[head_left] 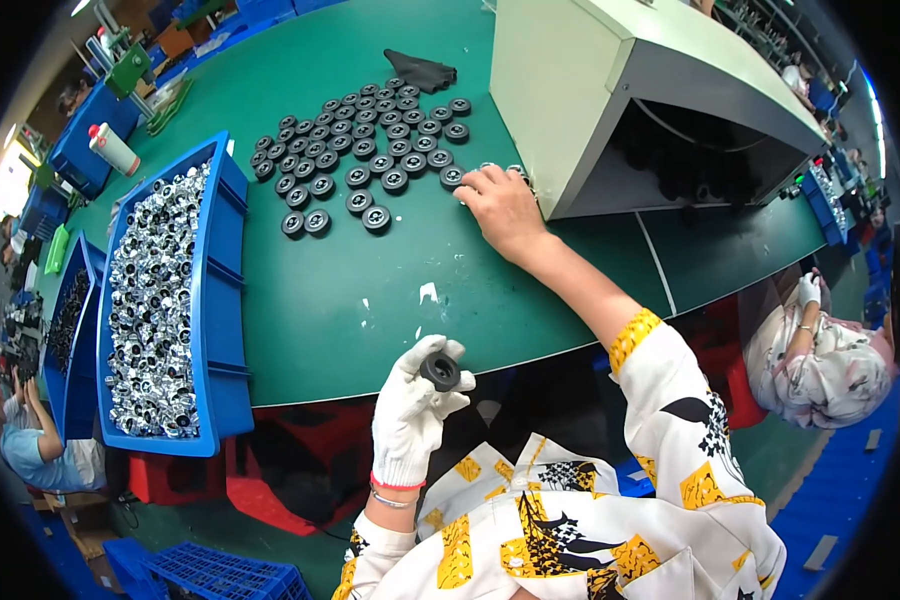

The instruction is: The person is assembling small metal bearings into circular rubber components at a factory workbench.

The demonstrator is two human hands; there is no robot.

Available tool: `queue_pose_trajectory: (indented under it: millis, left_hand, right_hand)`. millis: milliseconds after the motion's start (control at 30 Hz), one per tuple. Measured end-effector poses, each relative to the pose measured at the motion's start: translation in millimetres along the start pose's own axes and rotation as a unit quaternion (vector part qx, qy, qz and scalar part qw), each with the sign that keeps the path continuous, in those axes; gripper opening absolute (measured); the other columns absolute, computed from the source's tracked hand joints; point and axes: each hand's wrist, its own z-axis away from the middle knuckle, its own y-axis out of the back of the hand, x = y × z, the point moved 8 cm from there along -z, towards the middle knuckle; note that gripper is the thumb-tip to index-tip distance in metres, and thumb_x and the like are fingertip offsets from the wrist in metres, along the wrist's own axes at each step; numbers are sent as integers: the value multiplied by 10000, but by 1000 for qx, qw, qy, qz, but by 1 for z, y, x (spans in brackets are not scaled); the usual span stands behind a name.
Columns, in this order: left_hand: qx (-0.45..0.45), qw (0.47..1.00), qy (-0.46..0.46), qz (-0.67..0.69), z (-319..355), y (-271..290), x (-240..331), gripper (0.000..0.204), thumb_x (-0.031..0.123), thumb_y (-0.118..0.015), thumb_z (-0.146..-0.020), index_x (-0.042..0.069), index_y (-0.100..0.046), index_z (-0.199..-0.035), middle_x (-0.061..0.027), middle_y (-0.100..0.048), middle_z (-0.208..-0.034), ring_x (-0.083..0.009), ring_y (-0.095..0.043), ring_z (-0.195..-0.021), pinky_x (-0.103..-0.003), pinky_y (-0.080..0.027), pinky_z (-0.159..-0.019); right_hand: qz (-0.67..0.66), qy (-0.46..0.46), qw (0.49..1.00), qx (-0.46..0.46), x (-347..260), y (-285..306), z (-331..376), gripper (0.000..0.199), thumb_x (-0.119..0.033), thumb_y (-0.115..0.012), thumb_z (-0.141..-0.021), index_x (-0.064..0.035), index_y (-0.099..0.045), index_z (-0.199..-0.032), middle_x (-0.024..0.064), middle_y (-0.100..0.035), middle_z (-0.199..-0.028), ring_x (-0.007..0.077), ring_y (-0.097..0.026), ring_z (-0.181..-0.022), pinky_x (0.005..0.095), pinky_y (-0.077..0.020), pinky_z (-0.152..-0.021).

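My left hand (412, 415), in a white knit glove, holds a small black wheel (440, 371) with a hollow centre between thumb and fingers, in front of the table edge. My bare right hand (505, 208) reaches to the foot of the pale cabinet-like machine. Its fingers curl down beside a black wheel (452, 177) at the right end of the spread of wheels. Small shiny pieces (516, 171) peek out just behind these fingers; what the fingertips grip is hidden. Several more black wheels (394, 181) lie flat in loose rows on the green table (340, 290).
A blue bin (232, 300) full of shiny metal parts stands at the left, beside a smaller bin (92, 330) of dark parts. The machine (560, 90) with a dark opening blocks the right. A black cloth-like piece (420, 72) lies behind the wheels. Other people sit at both sides.
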Motion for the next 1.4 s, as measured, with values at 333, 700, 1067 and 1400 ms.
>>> queue_pose_trajectory:
  millis: [333, 700, 1067, 1400]
  left_hand:
    - [-9, 997, -4, 81, 1, 1, 4, 570, 85, -678, -837, -19, -412, -1331, -165, -559, -1157, -286, -640, -963, -340, -598, -799]
    - [-10, 1000, 12, 8, 3, -16, -32, 516, 90, -624, -877, -26, -409, -1332, -109, -561, -1179, -176, -596, -1037, -369, -549, -888]
    - [29, 947, -97, -306, 11, -36, -36, 483, 43, -620, -839, -72, -468, -1282, -143, -564, -1204, -189, -567, -1078, -289, -490, -896]
    - [38, 880, -146, -451, 19, -53, -40, 454, -132, -538, -803, -80, -471, -1249, -137, -555, -1140, -171, -550, -1032, -292, -489, -877]
  right_hand:
    - [-503, -162, 848, -26, -56, 65, 39, 222, -60, -656, -806, -31, -635, -1025, 81, -667, -950, 155, -637, -819, 270, -487, -661]
    - [-363, -54, 927, 79, -86, 127, 119, 224, -44, -743, -692, -77, -632, -884, 61, -653, -1005, 253, -621, -884, 339, -482, -735]
    - [-344, -68, 933, 82, -80, 140, 141, 268, -41, -776, -625, -88, -634, -848, 65, -640, -886, 257, -627, -828, 360, -509, -724]
    - [-357, -100, 927, 53, -78, 126, 164, 549, -83, -741, -693, -57, -514, -1193, 118, -517, -1172, 313, -524, -1086, 397, -458, -909]
